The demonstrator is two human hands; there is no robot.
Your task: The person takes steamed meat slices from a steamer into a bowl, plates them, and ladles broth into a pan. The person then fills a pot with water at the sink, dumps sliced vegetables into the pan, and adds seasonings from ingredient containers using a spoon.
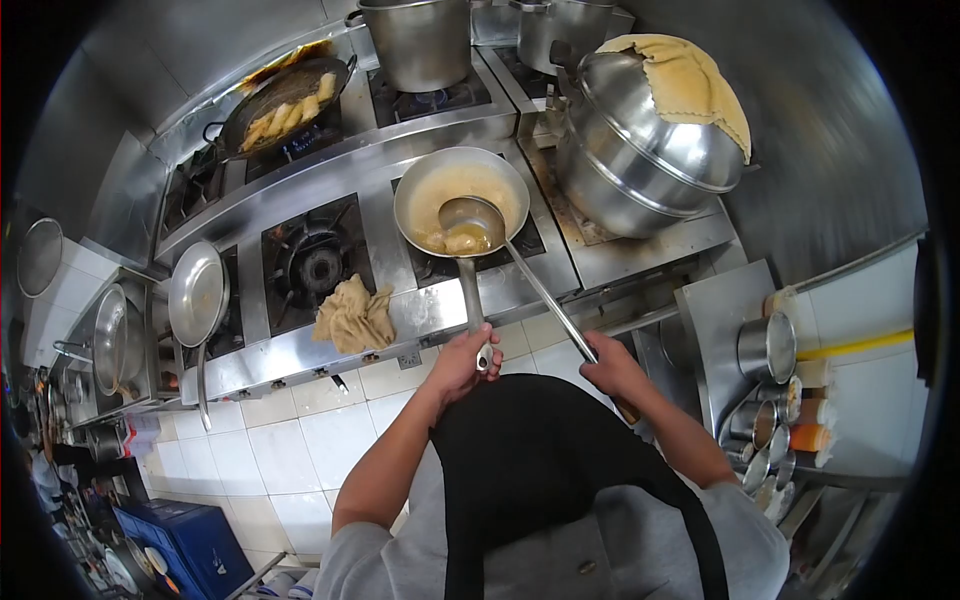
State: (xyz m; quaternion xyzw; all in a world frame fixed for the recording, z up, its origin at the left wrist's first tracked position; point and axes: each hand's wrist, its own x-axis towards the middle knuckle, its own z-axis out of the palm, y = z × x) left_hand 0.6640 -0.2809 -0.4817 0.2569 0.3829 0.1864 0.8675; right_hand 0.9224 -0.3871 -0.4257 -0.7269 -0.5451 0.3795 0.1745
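Note:
My left hand (pixel 462 362) is closed around the handle of a frying pan (pixel 412 205), which rests over a front burner of the stove. Pale yellowish liquid and a few lumps of food (pixel 462 240) lie in the pan. In my right hand (pixel 610 368) is the long handle of a metal ladle (pixel 478 215). The ladle's bowl sits inside the pan, close to the food, and hides part of the liquid. A crumpled brown cloth (pixel 355 315) lies on the stove's front edge, left of the pan.
A dark wok (pixel 285 100) with several golden rolls stands at the back left. Behind the pan is a tall pot (pixel 415 45). To the right stands a large domed steamer (pixel 640 140) with a yellow cloth on top. Another frying pan (pixel 198 290) sticks its handle past the stove's left front.

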